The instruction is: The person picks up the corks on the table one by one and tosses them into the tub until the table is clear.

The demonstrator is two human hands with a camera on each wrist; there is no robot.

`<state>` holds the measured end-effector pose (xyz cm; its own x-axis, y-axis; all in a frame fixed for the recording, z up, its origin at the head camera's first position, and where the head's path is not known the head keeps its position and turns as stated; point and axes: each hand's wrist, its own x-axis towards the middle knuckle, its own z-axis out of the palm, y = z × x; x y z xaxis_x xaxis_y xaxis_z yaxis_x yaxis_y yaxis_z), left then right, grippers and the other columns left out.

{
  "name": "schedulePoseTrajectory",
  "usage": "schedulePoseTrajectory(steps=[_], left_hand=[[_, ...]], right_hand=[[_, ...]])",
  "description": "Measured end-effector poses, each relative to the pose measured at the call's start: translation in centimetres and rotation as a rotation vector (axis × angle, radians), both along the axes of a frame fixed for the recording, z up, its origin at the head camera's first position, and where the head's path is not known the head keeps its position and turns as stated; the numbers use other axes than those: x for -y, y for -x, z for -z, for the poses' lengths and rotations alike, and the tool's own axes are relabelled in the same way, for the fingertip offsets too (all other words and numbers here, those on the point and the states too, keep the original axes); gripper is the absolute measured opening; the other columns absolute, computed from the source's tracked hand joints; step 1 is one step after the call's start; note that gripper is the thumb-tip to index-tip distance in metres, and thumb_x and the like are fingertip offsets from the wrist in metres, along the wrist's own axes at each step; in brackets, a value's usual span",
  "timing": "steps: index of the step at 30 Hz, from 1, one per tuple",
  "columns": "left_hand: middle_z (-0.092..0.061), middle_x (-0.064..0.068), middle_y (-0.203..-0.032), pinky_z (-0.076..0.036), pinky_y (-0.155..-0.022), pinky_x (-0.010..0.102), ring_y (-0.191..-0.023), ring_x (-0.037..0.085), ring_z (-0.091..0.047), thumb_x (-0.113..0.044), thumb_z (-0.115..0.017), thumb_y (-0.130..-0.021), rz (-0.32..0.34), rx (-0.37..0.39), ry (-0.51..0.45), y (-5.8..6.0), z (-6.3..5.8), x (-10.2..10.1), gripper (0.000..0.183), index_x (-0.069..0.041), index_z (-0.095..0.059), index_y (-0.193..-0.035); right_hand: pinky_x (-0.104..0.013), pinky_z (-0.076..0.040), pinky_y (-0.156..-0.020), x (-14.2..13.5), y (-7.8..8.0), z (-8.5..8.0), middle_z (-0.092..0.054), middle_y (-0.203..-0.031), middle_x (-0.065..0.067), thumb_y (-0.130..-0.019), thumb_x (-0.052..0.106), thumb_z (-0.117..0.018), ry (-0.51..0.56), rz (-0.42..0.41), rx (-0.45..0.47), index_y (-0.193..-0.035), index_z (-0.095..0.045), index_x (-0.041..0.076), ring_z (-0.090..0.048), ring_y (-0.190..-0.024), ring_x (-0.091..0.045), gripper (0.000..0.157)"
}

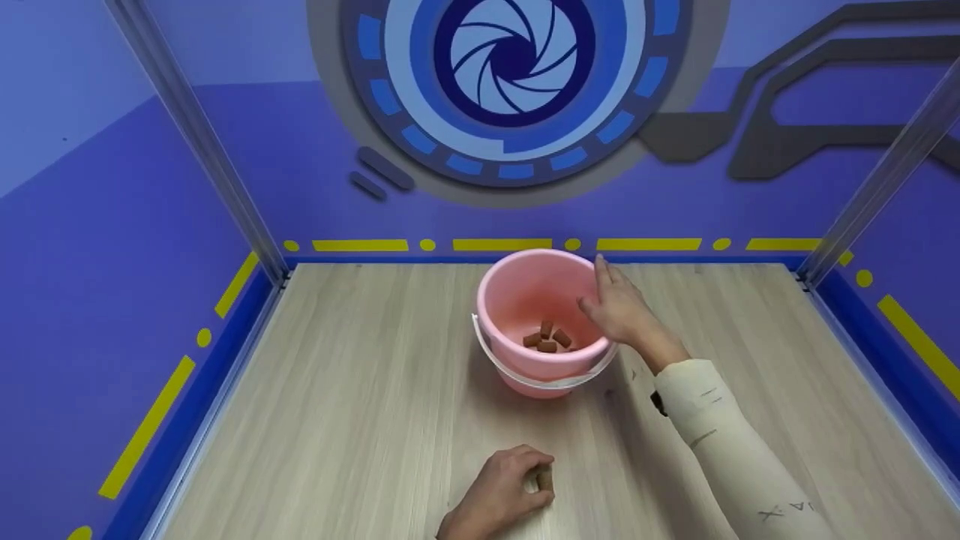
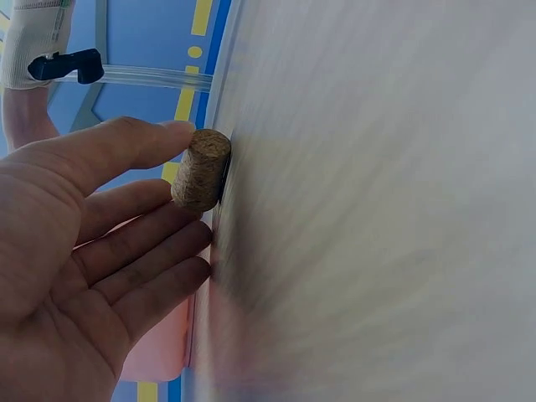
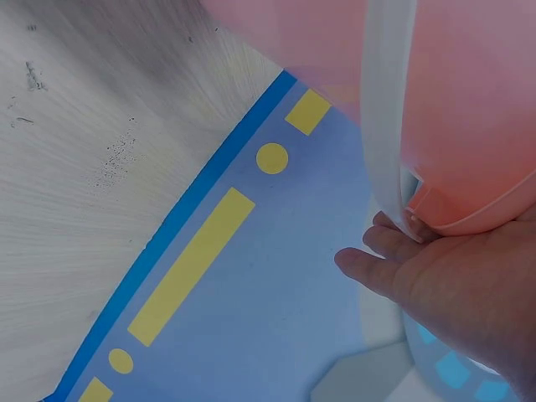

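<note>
In the head view a pink bucket (image 1: 532, 386) stands on the tabletop, its white handle (image 1: 566, 383) hanging down in front. Several brown corks (image 1: 547, 346) lie on its bottom. My right hand (image 1: 626, 311) grips the bucket's right rim, thumb over the inside and fingers along the outside. The right wrist view shows those fingers (image 3: 373, 272) next to where the handle joins the rim; the thumb is hidden there. Nearer to me, my left hand (image 1: 499, 491) pinches one cork (image 2: 201, 170) between thumb and fingertips, right at the tabletop in front of the bucket.
The wood-grain tabletop (image 1: 360, 390) is bounded by blue printed panels (image 1: 247, 165) at the back and both sides. Metal posts (image 1: 202, 142) stand at the back corners. Beside the bucket the right sleeve (image 1: 720, 427) reaches over the table's right part.
</note>
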<state>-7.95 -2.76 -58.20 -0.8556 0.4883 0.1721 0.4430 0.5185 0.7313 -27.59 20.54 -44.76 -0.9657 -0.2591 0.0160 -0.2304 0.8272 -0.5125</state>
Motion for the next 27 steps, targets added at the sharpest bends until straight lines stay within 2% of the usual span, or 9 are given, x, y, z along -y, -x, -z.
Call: schedulePoseTrajectory(steps=[5,13,19,27], left_hand=[[-0.072,-0.010,-0.099,-0.055,-0.089,0.020,-0.095,-0.004,-0.062,-0.004,-0.089,-0.083,0.023,-0.010,0.016,-0.05,0.11,-0.10,0.033,-0.006,-0.079,-0.114],[-0.072,-0.010,-0.100,-0.054,-0.089,0.018,-0.096,-0.004,-0.062,-0.001,-0.085,-0.082,0.021,-0.063,0.051,-0.25,0.17,-0.29,0.031,-0.007,-0.080,-0.112],[-0.068,-0.013,-0.090,-0.050,-0.081,0.013,-0.086,-0.005,-0.057,0.003,-0.083,-0.078,0.029,-0.134,0.055,-0.40,0.05,-0.35,0.027,-0.011,-0.078,-0.102],[-0.067,-0.012,-0.089,-0.048,-0.077,0.010,-0.083,-0.005,-0.056,0.004,-0.080,-0.082,0.033,-0.153,0.050,-0.40,0.12,-0.49,0.022,-0.010,-0.077,-0.098]], right_hand=[[-0.064,-0.016,-0.125,-0.10,0.02,-0.02,-0.013,-0.169,-0.036,-0.108,0.029,-0.053,-0.009,-0.003,-0.004,-0.165,-0.001,-0.009,-0.017,-0.155,-0.053,0.086],[-0.064,-0.016,-0.125,-0.16,0.08,0.01,-0.013,-0.169,-0.036,-0.109,0.031,-0.052,-0.007,-0.016,-0.009,-0.165,-0.002,-0.009,-0.017,-0.155,-0.053,0.085],[-0.063,-0.016,-0.125,-0.10,0.00,0.07,-0.015,-0.169,-0.036,-0.108,0.030,-0.053,0.002,-0.014,-0.019,-0.165,-0.003,-0.009,-0.019,-0.155,-0.052,0.086],[-0.064,-0.017,-0.125,-0.12,0.18,0.04,-0.014,-0.169,-0.036,-0.108,0.029,-0.053,-0.001,-0.019,-0.025,-0.165,-0.002,-0.010,-0.019,-0.154,-0.053,0.086]])
